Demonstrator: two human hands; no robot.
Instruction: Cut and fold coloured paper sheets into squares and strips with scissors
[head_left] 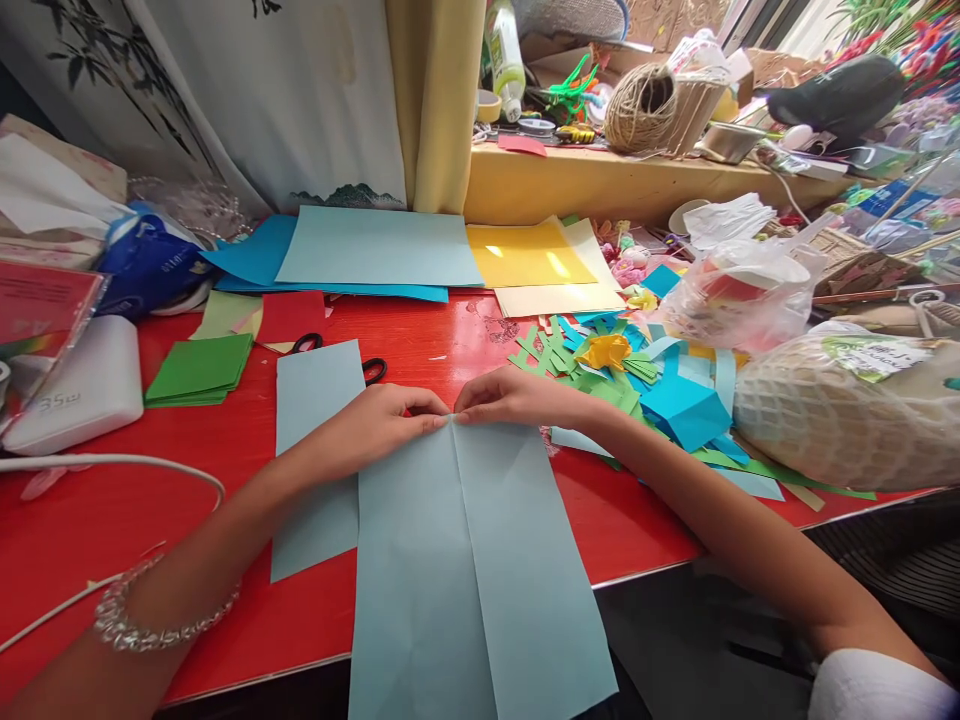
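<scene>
My left fingers (431, 415) and right fingers (474, 403) pinch the top edge of the creased blue-gray sheet (427, 560), nearly touching at its fold; it hangs below them past the desk (420, 335) edge (scissors (373, 371) peek out, left of the fingers).

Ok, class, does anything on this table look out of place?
Paper scraps lie jumbled beside the right hand, looking untidy; what look like scissors sit mostly hidden under a light blue sheet, easy to overlook.
</scene>
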